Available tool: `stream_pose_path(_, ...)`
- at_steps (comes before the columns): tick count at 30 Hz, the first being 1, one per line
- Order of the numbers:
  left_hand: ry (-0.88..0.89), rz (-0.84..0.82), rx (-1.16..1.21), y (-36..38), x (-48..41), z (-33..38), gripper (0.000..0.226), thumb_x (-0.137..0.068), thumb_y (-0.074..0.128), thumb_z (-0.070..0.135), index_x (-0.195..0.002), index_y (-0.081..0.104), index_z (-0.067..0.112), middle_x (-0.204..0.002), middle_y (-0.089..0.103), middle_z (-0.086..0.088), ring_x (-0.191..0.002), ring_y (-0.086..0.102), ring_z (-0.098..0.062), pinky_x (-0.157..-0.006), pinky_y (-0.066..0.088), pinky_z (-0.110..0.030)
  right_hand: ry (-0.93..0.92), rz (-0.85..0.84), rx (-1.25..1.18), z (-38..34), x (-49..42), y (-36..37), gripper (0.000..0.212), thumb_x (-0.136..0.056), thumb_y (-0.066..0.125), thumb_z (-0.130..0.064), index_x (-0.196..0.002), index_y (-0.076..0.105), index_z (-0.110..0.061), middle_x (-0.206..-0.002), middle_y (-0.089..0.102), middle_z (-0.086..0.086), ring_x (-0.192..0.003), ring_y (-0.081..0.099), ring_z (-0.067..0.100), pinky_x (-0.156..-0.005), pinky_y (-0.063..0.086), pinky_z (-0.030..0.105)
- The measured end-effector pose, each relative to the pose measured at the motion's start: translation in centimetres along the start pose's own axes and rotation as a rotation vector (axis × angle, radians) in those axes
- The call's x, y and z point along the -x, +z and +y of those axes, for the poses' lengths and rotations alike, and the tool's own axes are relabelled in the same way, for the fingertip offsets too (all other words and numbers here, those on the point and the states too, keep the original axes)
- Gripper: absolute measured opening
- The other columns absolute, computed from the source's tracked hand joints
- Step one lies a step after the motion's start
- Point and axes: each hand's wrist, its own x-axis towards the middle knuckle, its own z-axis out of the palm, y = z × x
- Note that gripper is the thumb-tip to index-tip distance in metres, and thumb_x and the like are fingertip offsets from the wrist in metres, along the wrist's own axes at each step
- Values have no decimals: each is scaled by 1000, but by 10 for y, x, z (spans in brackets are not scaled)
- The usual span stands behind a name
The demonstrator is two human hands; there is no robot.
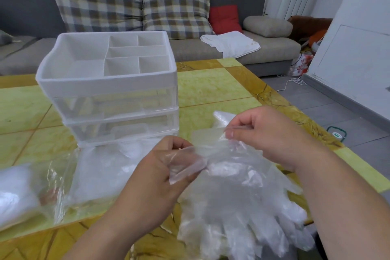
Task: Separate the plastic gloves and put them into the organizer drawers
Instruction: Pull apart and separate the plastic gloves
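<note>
A bunch of clear plastic gloves (236, 202) hangs between my hands over the table's near edge, fingers pointing down toward me. My left hand (164, 175) pinches the cuff end of the gloves at its fingertips. My right hand (270, 133) pinches a thin cuff edge a little higher and to the right. The white organizer (109, 84) stands behind my hands, with an open divided top tray and clear drawers below. The lowest drawer (118, 160) is pulled out toward me, with clear plastic inside.
A clear plastic bag (25, 192) with white contents lies at the left on the yellow-green tiled table (211, 86). Behind the table is a grey sofa (263, 48) with plaid cushions and a white cloth. The table's right edge drops to a grey tiled floor.
</note>
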Motion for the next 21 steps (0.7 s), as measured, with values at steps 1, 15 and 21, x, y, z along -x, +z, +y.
stream_pose_path(1, -1, 17, -3, 0, 0, 1, 31, -76, 59, 57, -79, 77, 31, -106, 58, 15, -90, 61, -2, -71, 40, -6, -8, -15, -3, -3, 1, -1, 17, -91, 71, -26, -80, 77, -14, -62, 69, -7, -56, 52, 9, -52, 39, 17)
stream_pose_path(15, 30, 76, 104, -7, 0, 14, 25, -83, 64, 49, -70, 77, 31, -77, 69, 13, -78, 64, -2, -70, 42, -11, -28, -152, -334, -16, 11, -1, 22, -85, 73, -35, -88, 79, -13, -90, 77, 7, -88, 67, 12, -89, 51, 39)
stream_pose_path(21, -16, 263, 276, -10, -2, 21, 22, -77, 67, 35, -57, 73, 26, -69, 69, 10, -67, 63, 4, -62, 41, -4, -77, -59, -464, -6, 7, -11, 42, -66, 80, -18, -107, 74, -14, -110, 73, 19, -92, 69, 38, -81, 56, 34)
